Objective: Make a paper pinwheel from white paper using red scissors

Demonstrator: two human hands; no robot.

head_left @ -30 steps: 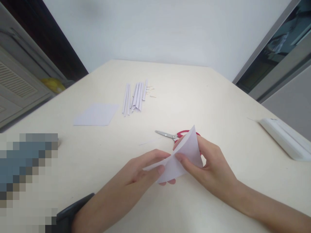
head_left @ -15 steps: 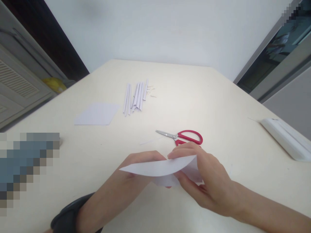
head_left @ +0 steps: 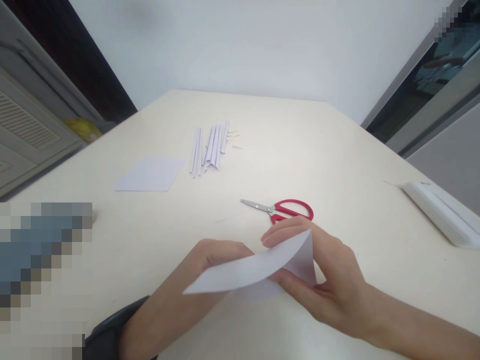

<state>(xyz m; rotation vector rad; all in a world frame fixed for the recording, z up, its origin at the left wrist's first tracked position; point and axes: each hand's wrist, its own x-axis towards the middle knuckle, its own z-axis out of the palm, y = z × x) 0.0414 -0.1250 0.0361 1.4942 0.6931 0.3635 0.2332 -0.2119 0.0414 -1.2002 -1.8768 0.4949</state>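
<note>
Between my hands is a white sheet of paper [head_left: 240, 272], bent over in a loose curve. My right hand [head_left: 330, 280] pinches its right part, thumb on the near side and fingers over the far side. My left hand [head_left: 221, 252] is closed on the sheet from behind and below; the paper hides most of its fingers. Just beyond my right fingertips lie red-handled scissors [head_left: 272, 209], blades pointing left, with one handle loop partly covered by that hand.
Farther back lie several rolled paper tubes [head_left: 213, 147] with small scraps [head_left: 233, 137] beside them. A stack of white paper [head_left: 150, 174] is left of the tubes. A long white object [head_left: 442, 215] stands at the table's right edge. A blurred-out item [head_left: 41, 250] is at the left.
The paper has tilted: its left tip has dropped toward me and its right corner has risen. My right hand has shifted slightly right, still gripping it. The scissors and tubes stay put.
</note>
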